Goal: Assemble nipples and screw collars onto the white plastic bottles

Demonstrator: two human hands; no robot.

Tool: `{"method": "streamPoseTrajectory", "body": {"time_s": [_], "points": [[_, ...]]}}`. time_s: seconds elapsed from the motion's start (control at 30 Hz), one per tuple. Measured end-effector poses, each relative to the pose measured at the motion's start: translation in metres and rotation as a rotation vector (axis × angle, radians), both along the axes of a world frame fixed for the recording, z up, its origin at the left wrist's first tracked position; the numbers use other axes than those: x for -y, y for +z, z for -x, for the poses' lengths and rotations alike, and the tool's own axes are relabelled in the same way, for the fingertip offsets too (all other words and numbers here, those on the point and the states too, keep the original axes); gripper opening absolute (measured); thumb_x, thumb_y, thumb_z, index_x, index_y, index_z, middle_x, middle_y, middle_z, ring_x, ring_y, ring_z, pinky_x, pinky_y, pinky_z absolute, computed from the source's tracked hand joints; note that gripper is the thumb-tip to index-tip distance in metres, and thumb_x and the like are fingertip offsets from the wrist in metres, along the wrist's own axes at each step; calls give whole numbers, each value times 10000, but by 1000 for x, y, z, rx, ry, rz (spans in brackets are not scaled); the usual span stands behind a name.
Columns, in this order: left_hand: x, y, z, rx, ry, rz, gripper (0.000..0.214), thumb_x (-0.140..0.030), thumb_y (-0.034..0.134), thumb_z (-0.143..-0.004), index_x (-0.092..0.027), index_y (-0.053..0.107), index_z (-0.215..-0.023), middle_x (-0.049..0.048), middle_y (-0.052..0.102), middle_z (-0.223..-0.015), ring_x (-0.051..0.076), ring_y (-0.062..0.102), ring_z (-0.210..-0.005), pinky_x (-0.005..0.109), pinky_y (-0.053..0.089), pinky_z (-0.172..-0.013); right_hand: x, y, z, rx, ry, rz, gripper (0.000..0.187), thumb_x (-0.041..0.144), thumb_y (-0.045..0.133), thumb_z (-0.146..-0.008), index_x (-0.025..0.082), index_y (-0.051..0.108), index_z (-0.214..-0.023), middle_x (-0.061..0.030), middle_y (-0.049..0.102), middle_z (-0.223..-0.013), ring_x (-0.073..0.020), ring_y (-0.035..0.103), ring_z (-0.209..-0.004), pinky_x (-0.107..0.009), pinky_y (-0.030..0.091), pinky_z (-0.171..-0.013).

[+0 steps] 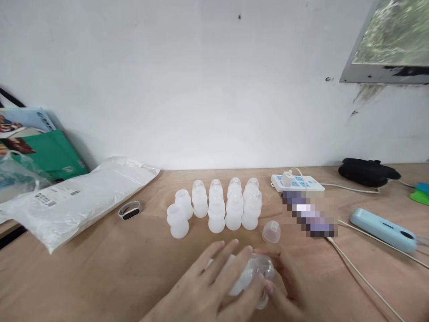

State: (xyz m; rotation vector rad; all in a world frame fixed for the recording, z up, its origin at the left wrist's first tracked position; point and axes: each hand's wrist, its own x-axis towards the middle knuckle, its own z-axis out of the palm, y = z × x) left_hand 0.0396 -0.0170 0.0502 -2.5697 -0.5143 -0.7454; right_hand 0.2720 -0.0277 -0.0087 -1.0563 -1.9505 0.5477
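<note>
My left hand (208,290) and my right hand (295,295) meet at the near edge of the wooden table (100,268). Together they grip a small translucent white bottle (250,273) with a clear cap. The left fingers curl over its body, the right fingers press on its cap end. Just beyond lies a loose clear cap (271,231). Behind that stand several small white bottles (217,205) in rows, some capped, two at the left uncapped.
A white plastic bag (77,197) and a wristband (129,209) lie at the left, green packets (50,154) behind them. To the right sit a power strip (296,182), cables (362,277), a black object (367,171) and a light blue device (382,229).
</note>
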Motion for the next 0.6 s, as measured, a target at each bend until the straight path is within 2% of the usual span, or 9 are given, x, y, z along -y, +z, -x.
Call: {"method": "streamPoseTrajectory", "body": {"time_s": [0.07, 0.17, 0.27, 0.33, 0.4, 0.5, 0.6], "points": [[-8, -5, 3, 9, 92, 35, 344, -312, 401, -1067, -91, 514, -1306, 186, 769, -1107, 324, 738, -999, 456, 568, -863, -2, 3, -3, -50, 4, 67, 282, 374, 541, -967, 269, 564, -1228, -52, 718, -954, -228, 710, -766, -305, 600, -663], [-15, -15, 5, -57, 171, 113, 354, -181, 345, -1042, -70, 503, -1339, 156, 769, -1002, 287, 735, -823, 423, 566, -737, -7, 4, -3, -101, 26, 158, 265, 351, 530, -966, 268, 541, -1218, -45, 710, -917, -225, 705, -725, -318, 600, -642], [-14, -22, 3, -92, 125, 133, 369, -161, 361, -1024, -34, 492, -1345, 168, 760, -958, 296, 718, -773, 420, 551, -683, -9, 3, 0, -115, 53, 239, 264, 350, 593, -931, 261, 533, -1172, -4, 680, -803, -190, 657, -619, -278, 559, -544], [-11, -23, 1, -69, 92, 248, 388, -221, 430, -1020, -23, 483, -1349, 177, 756, -974, 299, 709, -774, 413, 546, -672, -10, 3, 2, -139, 61, 297, 233, 380, 605, -930, 250, 552, -1116, 14, 663, -744, -178, 641, -600, -261, 535, -523], [-8, -19, -1, -10, 97, 468, 455, -302, 559, -975, -61, 493, -1354, 164, 755, -1029, 296, 703, -800, 415, 548, -720, -11, 5, 4, -188, 89, 359, 199, 431, 574, -950, 245, 578, -1018, 16, 666, -699, -177, 644, -593, -260, 531, -523], [-6, -3, -4, 82, 144, 884, 465, -325, 741, -836, -177, 601, -1253, 82, 761, -1056, 273, 691, -831, 376, 528, -781, -12, 10, 5, -226, 134, 384, 278, 513, 521, -965, 257, 594, -887, 7, 675, -658, -184, 647, -567, -269, 533, -504], [-9, 16, -5, 175, 189, 1365, 217, -300, 791, -757, -212, 705, -936, -32, 701, -798, 161, 596, -653, 236, 428, -579, -11, 9, 5, -178, 121, 327, 331, 554, 505, -964, 263, 627, -866, 0, 661, -643, -187, 631, -557, -280, 544, -507]]}}
